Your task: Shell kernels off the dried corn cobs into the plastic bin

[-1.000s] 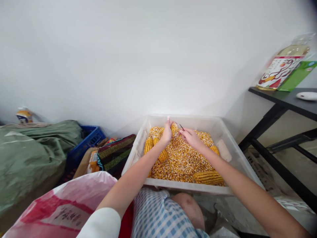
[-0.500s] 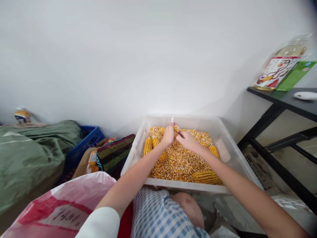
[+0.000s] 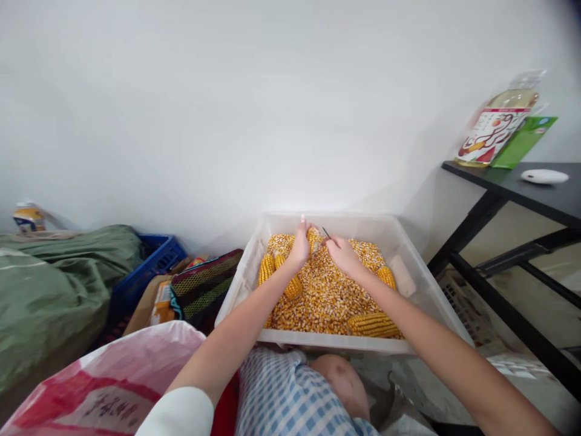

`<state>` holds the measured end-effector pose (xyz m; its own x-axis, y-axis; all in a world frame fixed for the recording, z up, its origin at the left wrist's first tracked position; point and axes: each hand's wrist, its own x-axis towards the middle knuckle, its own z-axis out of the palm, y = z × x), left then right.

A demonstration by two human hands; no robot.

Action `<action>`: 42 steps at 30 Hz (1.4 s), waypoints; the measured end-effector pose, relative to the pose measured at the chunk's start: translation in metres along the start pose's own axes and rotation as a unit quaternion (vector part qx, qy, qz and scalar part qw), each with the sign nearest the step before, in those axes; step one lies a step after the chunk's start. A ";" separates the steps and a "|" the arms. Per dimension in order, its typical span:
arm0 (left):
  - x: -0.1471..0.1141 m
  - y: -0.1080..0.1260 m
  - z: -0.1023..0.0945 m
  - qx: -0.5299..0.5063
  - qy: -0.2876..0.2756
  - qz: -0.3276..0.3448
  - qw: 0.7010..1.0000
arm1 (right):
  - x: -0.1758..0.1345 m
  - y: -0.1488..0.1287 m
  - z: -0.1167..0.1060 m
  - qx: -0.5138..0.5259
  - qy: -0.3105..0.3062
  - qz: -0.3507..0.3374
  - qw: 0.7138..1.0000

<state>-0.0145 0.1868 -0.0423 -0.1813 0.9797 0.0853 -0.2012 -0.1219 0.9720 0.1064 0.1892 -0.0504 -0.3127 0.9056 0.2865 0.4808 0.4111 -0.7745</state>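
Observation:
My left hand (image 3: 298, 247) is closed around an ear of corn (image 3: 314, 237), raised over the far part of a translucent plastic tub (image 3: 336, 341). Just to its right, my right hand (image 3: 344, 257) grips a thin dark rod-like tool (image 3: 325, 232), whose tip points up and left; its exact kind is too small to make out. Loose corn kernels (image 3: 322, 297) cover the bottom of the tub. Whole ears lie on them: several at the left (image 3: 267, 268), one at the front right (image 3: 373, 325) and one by the right wall (image 3: 387, 277).
A black metal shelf (image 3: 499, 181) at the right bears a bottle (image 3: 497, 130), a green packet (image 3: 524, 142) and a white object (image 3: 544, 176). Leftward are a pink-and-white bag (image 3: 113, 375), a mesh bag (image 3: 209, 284), a blue crate (image 3: 158, 260) and green cloth (image 3: 63, 272). A white wall stands behind.
My right hand has drawn away from the ear, and the rod tool now points up, clear of it. The left hand still holds the ear. The view has shifted slightly right.

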 end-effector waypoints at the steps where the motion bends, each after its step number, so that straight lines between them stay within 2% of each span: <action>1: -0.001 0.001 0.000 -0.012 -0.012 -0.005 1.000 | 0.000 0.000 -0.003 0.022 0.000 -0.003 1.000; 6: -0.002 -0.001 -0.001 -0.015 -0.047 0.019 0.999 | -0.005 -0.004 -0.006 0.061 -0.036 -0.060 0.996; 11: -0.001 -0.005 -0.005 0.120 -0.036 0.122 0.985 | -0.004 0.000 -0.002 0.043 -0.066 -0.098 0.992; 13: -0.001 -0.006 -0.007 0.176 -0.028 0.147 0.973 | -0.003 0.003 -0.001 0.036 -0.064 -0.102 0.992; 18: -0.003 -0.012 -0.010 0.243 -0.005 0.153 0.958 | -0.004 0.002 0.005 0.006 -0.050 -0.072 0.996; 32: 0.007 -0.028 -0.015 0.249 0.013 0.131 0.960 | -0.006 -0.002 0.014 -0.039 -0.038 -0.022 0.998; 39: 0.002 -0.023 -0.011 0.243 0.021 0.154 0.957 | -0.006 0.002 0.016 0.000 -0.024 -0.014 1.000; 42: 0.001 -0.019 -0.009 0.215 0.022 0.160 0.963 | -0.006 0.004 0.015 0.062 -0.027 -0.008 0.998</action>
<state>-0.0200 0.1885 -0.0626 -0.2095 0.8945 0.3950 0.2871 -0.3299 0.8993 0.0978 0.1843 -0.0637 -0.3649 0.8907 0.2711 0.3720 0.4064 -0.8346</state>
